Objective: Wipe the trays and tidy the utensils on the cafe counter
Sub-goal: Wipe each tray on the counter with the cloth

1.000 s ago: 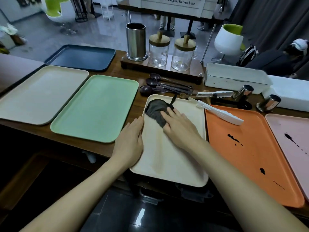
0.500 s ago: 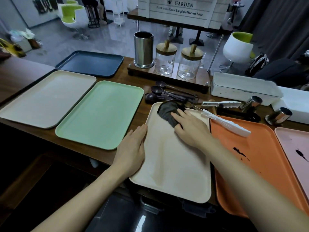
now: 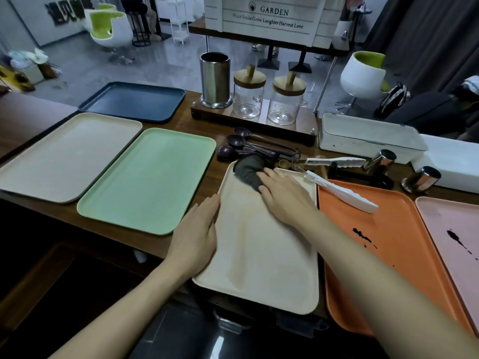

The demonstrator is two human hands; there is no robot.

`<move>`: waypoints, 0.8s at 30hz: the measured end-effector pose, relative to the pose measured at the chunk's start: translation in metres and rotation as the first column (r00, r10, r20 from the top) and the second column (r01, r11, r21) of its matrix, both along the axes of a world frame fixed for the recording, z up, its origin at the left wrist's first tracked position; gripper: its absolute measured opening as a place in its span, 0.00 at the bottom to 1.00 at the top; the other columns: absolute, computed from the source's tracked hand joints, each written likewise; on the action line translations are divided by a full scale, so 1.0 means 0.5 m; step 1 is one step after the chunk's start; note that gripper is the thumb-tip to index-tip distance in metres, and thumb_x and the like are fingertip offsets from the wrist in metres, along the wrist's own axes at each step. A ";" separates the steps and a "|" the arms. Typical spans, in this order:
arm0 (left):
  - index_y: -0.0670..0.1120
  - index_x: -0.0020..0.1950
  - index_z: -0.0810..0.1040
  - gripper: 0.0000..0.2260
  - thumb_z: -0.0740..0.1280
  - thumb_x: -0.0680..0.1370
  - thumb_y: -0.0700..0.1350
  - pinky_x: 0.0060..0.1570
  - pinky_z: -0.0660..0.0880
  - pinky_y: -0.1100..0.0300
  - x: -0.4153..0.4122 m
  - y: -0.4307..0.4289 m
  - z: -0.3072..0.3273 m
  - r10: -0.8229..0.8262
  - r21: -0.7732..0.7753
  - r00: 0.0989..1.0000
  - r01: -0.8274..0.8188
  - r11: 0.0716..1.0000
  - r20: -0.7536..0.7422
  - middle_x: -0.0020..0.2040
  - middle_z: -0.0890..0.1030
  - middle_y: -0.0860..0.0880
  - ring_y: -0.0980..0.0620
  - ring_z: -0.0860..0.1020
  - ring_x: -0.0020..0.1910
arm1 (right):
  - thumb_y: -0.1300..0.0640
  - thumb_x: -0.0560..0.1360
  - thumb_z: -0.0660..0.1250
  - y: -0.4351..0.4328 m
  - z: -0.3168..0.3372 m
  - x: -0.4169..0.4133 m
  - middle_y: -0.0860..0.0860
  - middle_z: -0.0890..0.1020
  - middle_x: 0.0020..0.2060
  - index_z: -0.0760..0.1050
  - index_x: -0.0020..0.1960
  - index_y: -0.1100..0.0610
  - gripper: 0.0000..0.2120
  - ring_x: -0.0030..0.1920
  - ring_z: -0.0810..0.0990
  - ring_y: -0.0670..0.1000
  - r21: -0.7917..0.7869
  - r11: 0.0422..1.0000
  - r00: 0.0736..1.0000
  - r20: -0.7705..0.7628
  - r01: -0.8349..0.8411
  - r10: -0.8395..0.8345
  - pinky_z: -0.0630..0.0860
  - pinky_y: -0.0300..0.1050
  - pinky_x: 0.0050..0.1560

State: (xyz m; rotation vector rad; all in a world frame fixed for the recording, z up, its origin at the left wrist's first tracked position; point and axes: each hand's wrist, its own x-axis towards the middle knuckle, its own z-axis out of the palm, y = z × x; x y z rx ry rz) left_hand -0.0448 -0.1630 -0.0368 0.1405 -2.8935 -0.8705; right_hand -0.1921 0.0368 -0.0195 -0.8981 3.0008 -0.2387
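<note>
cloth under right hand

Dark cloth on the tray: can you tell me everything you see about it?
The dark cloth is a small dark grey rag that looks soft. It is crumpled into a bunched lump, not spread flat. It lies at the far left corner of the cream tray, reaching the far rim. The right hand presses on its near side with straight fingers and covers part of it. The dark measuring spoons lie just beyond; I cannot tell if they touch.
</note>
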 end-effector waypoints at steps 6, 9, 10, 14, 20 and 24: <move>0.48 0.80 0.65 0.31 0.49 0.75 0.44 0.73 0.46 0.69 0.001 0.002 0.004 0.009 0.015 1.000 -0.009 1.000 0.002 0.79 0.66 0.51 0.52 0.62 0.79 | 0.47 0.83 0.59 0.108 0.025 -0.032 0.46 0.68 0.76 0.68 0.76 0.46 0.22 0.77 0.64 0.49 -0.103 0.993 0.987 0.142 -0.061 0.076 0.60 0.51 0.76; 0.48 0.81 0.64 0.32 0.48 0.76 0.44 0.73 0.46 0.69 0.002 0.003 0.008 0.013 0.021 1.000 -0.013 1.000 0.005 0.80 0.65 0.51 0.52 0.62 0.79 | 0.47 0.82 0.63 0.147 0.033 -0.045 0.44 0.70 0.75 0.71 0.74 0.44 0.21 0.76 0.64 0.44 -0.146 0.982 0.976 0.163 -0.119 0.143 0.57 0.42 0.75; 0.48 0.81 0.64 0.32 0.48 0.75 0.44 0.73 0.45 0.70 0.002 0.004 0.008 0.017 0.020 1.000 -0.017 1.000 0.002 0.80 0.65 0.51 0.52 0.62 0.79 | 0.47 0.81 0.64 0.151 0.033 -0.047 0.43 0.71 0.74 0.71 0.73 0.43 0.21 0.76 0.65 0.44 -0.154 0.981 0.977 0.157 -0.117 0.142 0.57 0.42 0.75; 0.48 0.81 0.64 0.32 0.48 0.75 0.44 0.70 0.42 0.76 0.002 0.006 0.010 0.024 0.013 1.000 -0.024 1.000 0.009 0.79 0.65 0.51 0.52 0.61 0.79 | 0.46 0.81 0.63 0.145 0.019 -0.045 0.43 0.70 0.75 0.71 0.73 0.42 0.20 0.77 0.63 0.46 -0.149 0.984 0.986 0.119 -0.100 0.118 0.62 0.51 0.76; 0.49 0.80 0.65 0.28 0.52 0.79 0.42 0.74 0.48 0.68 0.001 0.009 0.013 0.021 -0.008 1.000 -0.021 1.000 0.001 0.79 0.66 0.51 0.52 0.63 0.79 | 0.47 0.83 0.58 0.082 0.007 0.027 0.46 0.63 0.79 0.65 0.77 0.44 0.23 0.79 0.60 0.52 -0.106 0.993 0.992 0.113 -0.041 0.054 0.62 0.51 0.75; 0.51 0.80 0.66 0.27 0.56 0.81 0.37 0.76 0.52 0.63 0.000 0.005 0.009 -0.006 0.009 1.000 0.006 1.000 -0.018 0.77 0.70 0.51 0.51 0.66 0.77 | 0.46 0.85 0.53 0.017 0.010 0.157 0.48 0.59 0.80 0.60 0.80 0.47 0.23 0.80 0.56 0.52 -0.060 0.983 0.975 0.129 -0.175 0.182 0.56 0.49 0.77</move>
